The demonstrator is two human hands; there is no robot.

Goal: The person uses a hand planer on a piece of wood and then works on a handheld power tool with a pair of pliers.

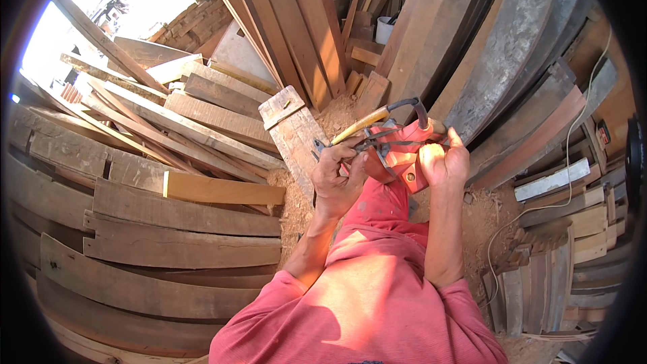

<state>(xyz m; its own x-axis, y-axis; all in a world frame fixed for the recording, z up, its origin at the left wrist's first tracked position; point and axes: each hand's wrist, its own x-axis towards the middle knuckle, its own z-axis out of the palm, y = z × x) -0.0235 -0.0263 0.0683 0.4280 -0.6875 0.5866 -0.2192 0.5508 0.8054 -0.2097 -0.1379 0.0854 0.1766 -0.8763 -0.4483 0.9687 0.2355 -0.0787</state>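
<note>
A red power tool [408,143] with dark grey parts is held up in front of my body, over my lap. My right hand [445,162] grips its right side, with the thumb and fingers closed on it. My left hand [337,174] is at the tool's left side with curled fingers; what they pinch is hidden. A thick black cord [422,112] arches over the tool's top. Just beyond my left hand lies a yellow bar or handle [364,125] with a dark end. Whether it belongs to the tool cannot be made out.
Ahead to the left stands a worn wooden board [296,131] with a cross strip. Stacked planks [182,222] fill the left side. Tall boards [283,20] lean at the back, with curved slabs [512,47] at the right. Sawdust [482,229] covers the floor. A pale cable [569,192] runs down the right.
</note>
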